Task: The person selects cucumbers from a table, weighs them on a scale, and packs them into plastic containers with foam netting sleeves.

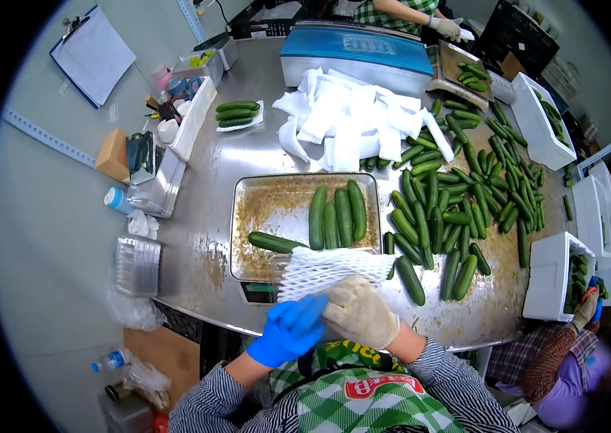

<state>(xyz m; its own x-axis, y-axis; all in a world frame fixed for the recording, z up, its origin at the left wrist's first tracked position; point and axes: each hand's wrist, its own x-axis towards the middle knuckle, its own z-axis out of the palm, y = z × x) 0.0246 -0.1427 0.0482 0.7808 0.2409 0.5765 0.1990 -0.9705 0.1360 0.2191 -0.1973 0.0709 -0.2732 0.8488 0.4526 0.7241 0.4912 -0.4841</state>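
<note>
A white foam net [338,268] lies over the front edge of a metal tray [247,189]. My right hand [361,312], in a beige knit glove, is closed at the net's near edge, its fingertips partly hidden. Against it is my left hand [291,330] in a blue glove; its fingers point toward the right glove and are smeared by motion. In the tray, several cucumbers [344,215] stand side by side and another cucumber [273,242] lies crosswise, partly under the net. A scale display [258,292] shows below the tray's front edge.
Loose cucumbers [457,209] cover the table's right side. Behind the tray are piled white foam nets [352,119] and a blue-lidded box [356,54]. Cucumbers on a white pad [239,115] lie left. White foam boxes [547,278] line the right edge, where co-workers' gloved hands [585,309] show.
</note>
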